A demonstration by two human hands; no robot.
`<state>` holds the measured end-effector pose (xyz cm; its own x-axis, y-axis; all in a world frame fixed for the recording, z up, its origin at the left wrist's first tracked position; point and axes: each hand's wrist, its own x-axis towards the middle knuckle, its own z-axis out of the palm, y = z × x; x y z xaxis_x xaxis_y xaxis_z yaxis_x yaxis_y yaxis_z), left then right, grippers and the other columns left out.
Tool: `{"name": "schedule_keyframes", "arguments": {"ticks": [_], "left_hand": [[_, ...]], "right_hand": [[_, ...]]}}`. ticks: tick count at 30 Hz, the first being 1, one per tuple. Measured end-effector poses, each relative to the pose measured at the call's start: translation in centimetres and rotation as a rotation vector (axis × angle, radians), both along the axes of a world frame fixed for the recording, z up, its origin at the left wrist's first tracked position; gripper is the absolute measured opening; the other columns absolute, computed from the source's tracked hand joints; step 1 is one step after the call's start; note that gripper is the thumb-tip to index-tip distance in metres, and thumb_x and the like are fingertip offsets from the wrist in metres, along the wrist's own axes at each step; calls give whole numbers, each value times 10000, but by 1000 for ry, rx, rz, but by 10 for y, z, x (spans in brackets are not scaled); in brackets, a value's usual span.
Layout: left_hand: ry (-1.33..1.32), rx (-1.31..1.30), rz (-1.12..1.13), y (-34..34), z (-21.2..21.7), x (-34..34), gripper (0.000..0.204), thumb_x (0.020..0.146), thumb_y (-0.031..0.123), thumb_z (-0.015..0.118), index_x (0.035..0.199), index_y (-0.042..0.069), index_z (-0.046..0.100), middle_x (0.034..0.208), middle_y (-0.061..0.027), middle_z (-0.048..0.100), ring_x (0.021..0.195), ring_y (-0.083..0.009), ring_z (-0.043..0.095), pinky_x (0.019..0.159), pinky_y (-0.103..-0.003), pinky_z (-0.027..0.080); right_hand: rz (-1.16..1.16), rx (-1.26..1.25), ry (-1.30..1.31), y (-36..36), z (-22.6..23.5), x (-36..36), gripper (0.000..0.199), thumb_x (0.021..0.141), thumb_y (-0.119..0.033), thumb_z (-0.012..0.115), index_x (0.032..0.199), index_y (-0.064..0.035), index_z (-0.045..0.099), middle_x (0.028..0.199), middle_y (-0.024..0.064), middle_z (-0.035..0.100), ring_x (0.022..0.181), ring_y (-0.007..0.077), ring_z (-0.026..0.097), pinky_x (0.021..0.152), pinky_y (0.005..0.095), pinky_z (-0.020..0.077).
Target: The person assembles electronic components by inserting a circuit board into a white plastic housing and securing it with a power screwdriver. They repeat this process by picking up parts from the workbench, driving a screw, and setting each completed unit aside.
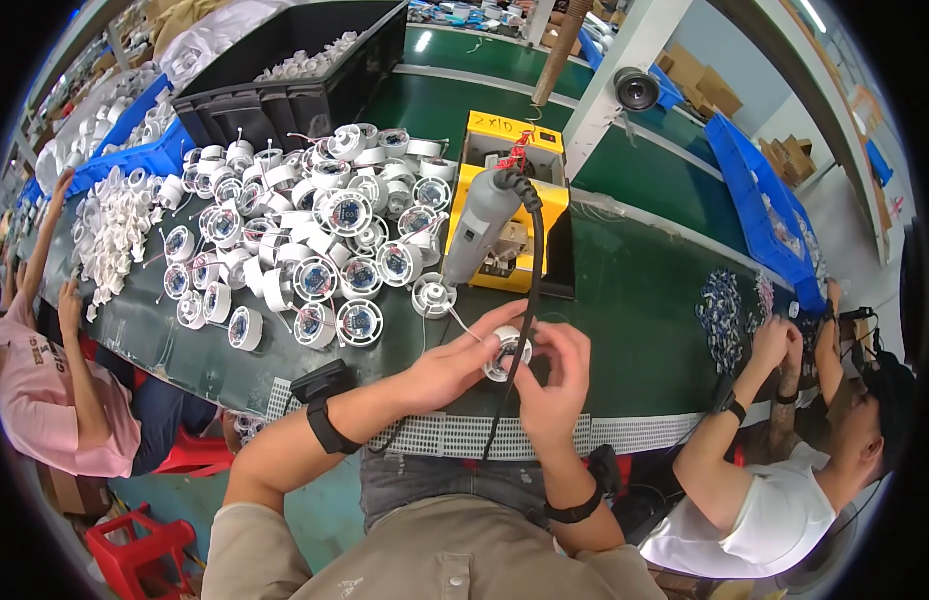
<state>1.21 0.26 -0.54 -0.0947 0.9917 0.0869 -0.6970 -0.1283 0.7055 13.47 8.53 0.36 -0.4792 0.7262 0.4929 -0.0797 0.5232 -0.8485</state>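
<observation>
A green bench (634,320) spans the scene, with a co-worker in a white shirt (754,510) on the right and another in a pink shirt (59,400) on the left. At the far left stands a large black bin (234,118) of small white pieces; a long blue tray (744,190) lies on the right. Between bin and near edge spreads a heap of round white housings (344,215), many showing dark blue discs inside. Right of the heap sits a yellow box (556,235), and a grey hand tool (479,225) hangs before it, its tip down at one housing, with a black cable (529,300) looping nearer. At the near middle, the left grip (454,365) is grasping a single white round part (503,352), which lies at its fingertips, on the right end of that hand. The right grip (554,385) faces it from the right, thumb against the part's lower right edge, fingers curled; whether these also clench it, I cannot tell. The part is thus between both grips, on the near side of the yellow box, with the cable passing across or just beside it. Smallest, a thin wire (464,325) stretches between the housing under the tool and the left fingertips.
</observation>
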Motion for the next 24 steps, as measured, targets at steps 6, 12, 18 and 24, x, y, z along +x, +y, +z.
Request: {"name": "schedule_keyframes", "arguments": {"ticks": [6,12,18,24], "left_hand": [[668,-127,85,0,-11,-5,533,971,184,516,1440,24,321,1161,-83,601,1015,-139,588,869,-282,488],[519,-367,188,3,-9,-12,409,926,95,532,1303,-50,471,1089,-170,613,829,-174,661,691,-295,599],[394,-430,225,4,-20,-18,392,927,83,499,1301,-31,481,1100,-171,597,898,-189,650,703,-297,602],[435,-559,246,2,-2,-22,327,948,56,467,1265,-15,507,1013,-112,568,866,-161,624,739,-304,601]], "right_hand": [[208,-461,-17,13,-12,11,298,790,90,674,1075,73,590,1060,88,607,932,171,639,780,254,541],[-60,217,-308,25,10,-30,465,788,-23,719,1206,47,528,1052,121,625,922,171,630,812,286,505],[275,113,-197,32,18,-102,678,766,-79,737,1329,21,373,1078,137,608,889,202,632,838,342,503],[164,-26,476,50,49,-116,506,913,-147,446,1355,22,265,676,66,474,485,153,476,485,291,446]]}}
